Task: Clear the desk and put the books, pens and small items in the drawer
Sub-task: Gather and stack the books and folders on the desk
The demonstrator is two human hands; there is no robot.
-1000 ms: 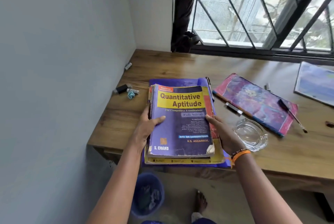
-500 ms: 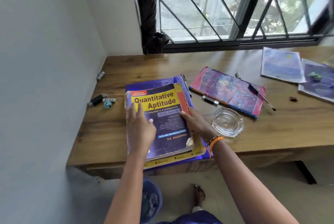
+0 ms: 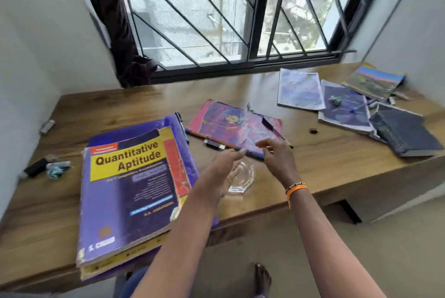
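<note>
- Far to the left of both hands, small items lie near the wall: a dark marker-like piece (image 3: pixel 36 167) and a crumpled teal scrap (image 3: pixel 55 170) just beside it, with a small grey piece (image 3: pixel 47 126) farther back.
- Just left of the left hand sits the book stack (image 3: pixel 130 184), its near end hanging over the edge of the desk (image 3: pixel 337 160). The judged risk: a nudge from the forearm crossing that corner could tip the stack off the edge.
- The left hand (image 3: pixel 225 167) reaches forward with fingers straight and loosely spread, holding nothing.
- Under and between the hands stands a glass ashtray (image 3: pixel 242 178). It looks hard and slippery; a sweeping wrist could knock it toward the edge.
- The right hand (image 3: pixel 279 158) is relaxed, fingers lightly bent, empty, hovering at the near edge of the pink notebook (image 3: pixel 231 127).
- A pen (image 3: pixel 275 130) lies loose on that notebook; lifting the cover at a tilt would likely send it rolling off.
- Well to the right of the right hand lie more books (image 3: pixel 344 110), a blue pen (image 3: pixel 361 106) and a dark notebook (image 3: pixel 407 133).
- No drawer is in view.
</note>
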